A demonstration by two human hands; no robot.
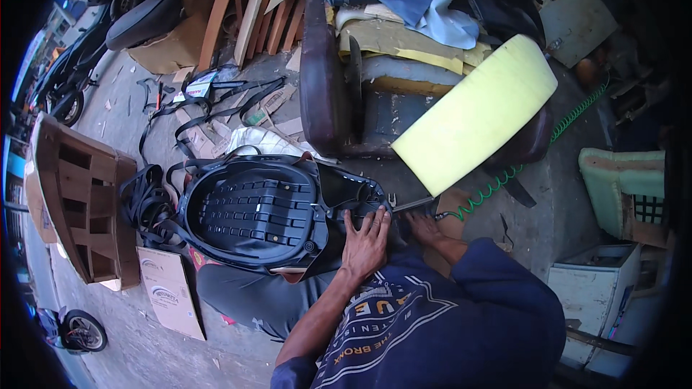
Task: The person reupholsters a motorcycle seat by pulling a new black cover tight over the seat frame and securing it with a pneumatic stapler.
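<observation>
A black plastic motorcycle seat base [252,205] lies underside up across my lap, its narrow end toward the right. Loose dark cover material [328,245] shows along its near edge. My left hand [366,241] presses on the narrow end, fingers stretched out and a little apart. Just to the right, my right hand [425,230] is closed around the handle of what looks like an air staple gun [414,204]. The tool's front end meets the narrow tip of the seat base, and a green coiled hose [497,184] runs from its back. My right fingers are partly hidden.
A yellow foam slab [479,112] leans on a dark worn armchair frame [324,94] heaped with scraps. Black straps [148,202] and a wooden frame [83,209] lie left, flat cardboard [169,292] near my knee. A white cabinet [591,281] stands right.
</observation>
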